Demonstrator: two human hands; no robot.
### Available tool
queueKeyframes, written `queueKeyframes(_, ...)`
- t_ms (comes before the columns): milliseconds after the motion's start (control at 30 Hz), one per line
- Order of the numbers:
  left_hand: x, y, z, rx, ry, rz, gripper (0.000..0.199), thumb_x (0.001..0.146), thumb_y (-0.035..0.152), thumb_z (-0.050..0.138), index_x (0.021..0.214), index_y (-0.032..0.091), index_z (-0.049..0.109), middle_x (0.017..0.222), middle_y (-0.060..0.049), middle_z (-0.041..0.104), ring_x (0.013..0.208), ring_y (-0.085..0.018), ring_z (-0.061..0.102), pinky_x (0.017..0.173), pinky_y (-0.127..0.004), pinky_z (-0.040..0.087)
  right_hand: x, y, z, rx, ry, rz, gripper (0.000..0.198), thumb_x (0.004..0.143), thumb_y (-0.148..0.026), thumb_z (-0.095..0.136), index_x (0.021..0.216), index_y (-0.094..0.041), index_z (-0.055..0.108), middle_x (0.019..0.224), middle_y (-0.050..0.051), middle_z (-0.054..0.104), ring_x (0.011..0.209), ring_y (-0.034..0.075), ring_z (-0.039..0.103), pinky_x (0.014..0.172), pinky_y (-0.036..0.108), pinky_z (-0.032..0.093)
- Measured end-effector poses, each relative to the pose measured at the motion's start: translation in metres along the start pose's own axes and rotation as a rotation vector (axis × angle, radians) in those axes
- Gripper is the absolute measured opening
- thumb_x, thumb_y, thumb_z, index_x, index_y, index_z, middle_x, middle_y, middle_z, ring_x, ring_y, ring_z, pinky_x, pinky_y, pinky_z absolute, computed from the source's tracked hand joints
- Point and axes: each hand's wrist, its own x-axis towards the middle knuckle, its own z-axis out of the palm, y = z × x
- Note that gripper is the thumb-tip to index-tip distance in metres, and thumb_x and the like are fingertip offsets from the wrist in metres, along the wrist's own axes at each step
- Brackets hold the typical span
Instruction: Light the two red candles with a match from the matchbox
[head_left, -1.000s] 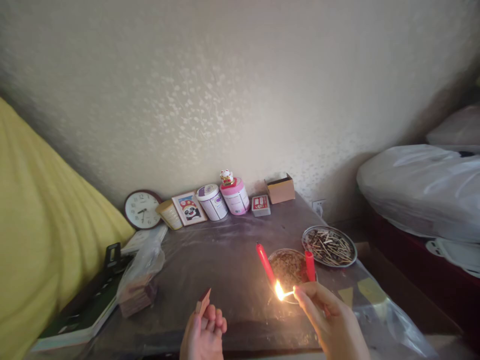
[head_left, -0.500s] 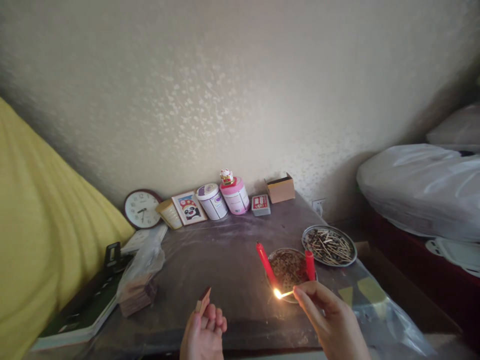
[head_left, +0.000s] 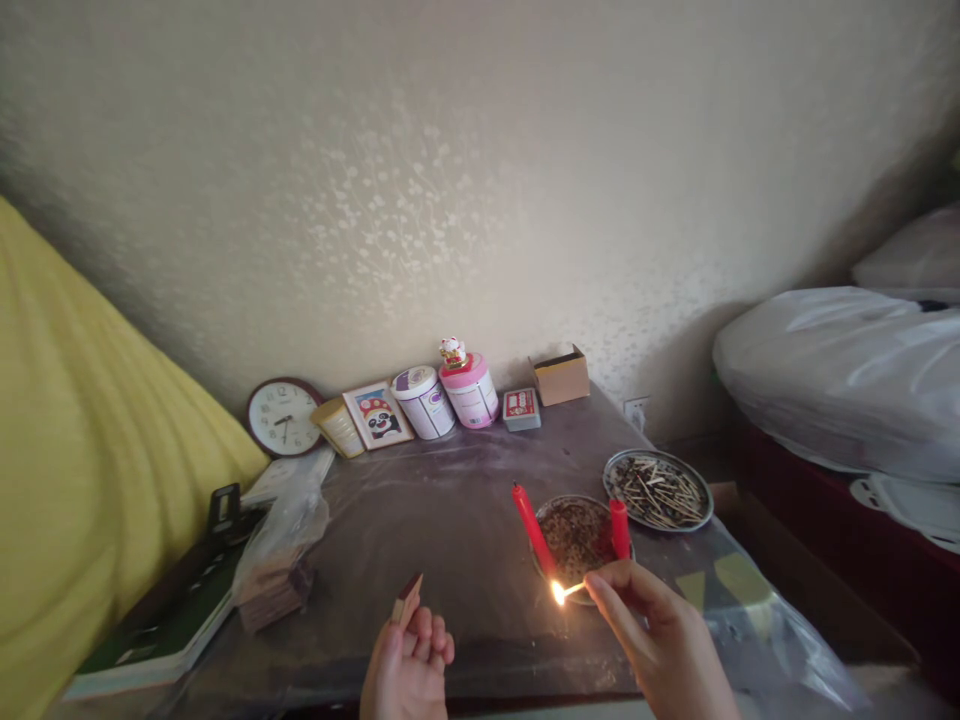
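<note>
Two bare hands work low at the near edge of a dark table (head_left: 450,520) covered in clear plastic. The right hand (head_left: 660,640) pinches a lit match (head_left: 570,590) between thumb and fingertips, the stick pointing away to the hand's left with its small flame at the far tip, close to the foot of a leaning red candle (head_left: 534,530). Just beyond the right hand's fingertips sits a round dish (head_left: 576,535) of brownish grit, with the leaning candle at its left rim and a second, shorter red candle (head_left: 619,530) upright at its right rim, just above the knuckles. Farther off, beyond and to the right of this hand, a metal plate (head_left: 658,490) holds a heap of spent matches. The left hand (head_left: 409,665) is curled shut around a matchbox (head_left: 406,600), whose end sticks up above the fingers; it is well apart from the right hand. To the left hand's left lie a plastic bag (head_left: 281,550) of stacked flat things and a green book (head_left: 161,630). Far ahead of both hands, along the wall, stand a clock (head_left: 283,418), a small panda picture (head_left: 378,416), two tins (head_left: 448,398) and a cardboard box (head_left: 560,376).
</note>
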Motion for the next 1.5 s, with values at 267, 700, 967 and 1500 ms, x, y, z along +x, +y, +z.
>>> queueKeyframes(267, 0.000, -0.001, 0.001, 0.019, 0.006, -0.016, 0.046, 0.038, 0.048, 0.087, 0.073, 0.020, 0.076, 0.054, 0.001, 0.055, 0.051, -0.014, 0.050, 0.045, -0.028, 0.044, -0.001, 0.000, 0.000, -0.019, 0.023, -0.024, 0.035, 0.087, -0.050, 0.053, 0.066, -0.023, 0.061, 0.060, -0.003, 0.061, 0.057, 0.015, 0.057, 0.054, 0.020, 0.042)
queueKeyframes(700, -0.002, -0.001, -0.002, 0.053, -0.020, 0.006, 0.048, 0.046, 0.049, 0.084, 0.082, 0.020, 0.075, 0.058, 0.002, 0.054, 0.053, -0.014, 0.051, 0.048, -0.028, 0.044, -0.004, -0.003, 0.000, -0.119, -0.014, -0.190, 0.026, 0.091, -0.037, 0.052, 0.071, -0.023, 0.059, 0.066, -0.002, 0.063, 0.060, 0.015, 0.060, 0.057, 0.021, 0.046)
queueKeyframes(967, -0.004, -0.001, 0.000, 0.020, -0.005, 0.003, 0.043, 0.044, 0.048, 0.085, 0.076, 0.020, 0.075, 0.058, 0.001, 0.055, 0.053, -0.014, 0.050, 0.047, -0.027, 0.044, -0.003, -0.002, -0.001, -0.099, -0.066, -0.255, 0.020, 0.093, -0.032, 0.052, 0.076, -0.024, 0.060, 0.074, -0.001, 0.064, 0.065, 0.014, 0.061, 0.062, 0.020, 0.047)
queueKeyframes(1500, 0.001, 0.001, 0.000, 0.050, 0.010, -0.034, 0.054, 0.041, 0.049, 0.086, 0.084, 0.019, 0.073, 0.055, 0.004, 0.051, 0.049, -0.012, 0.049, 0.045, -0.026, 0.041, 0.015, -0.017, 0.006, -0.039, 0.046, -0.245, 0.016, 0.087, -0.034, 0.059, 0.078, -0.025, 0.067, 0.076, 0.000, 0.070, 0.069, 0.017, 0.067, 0.061, 0.020, 0.051)
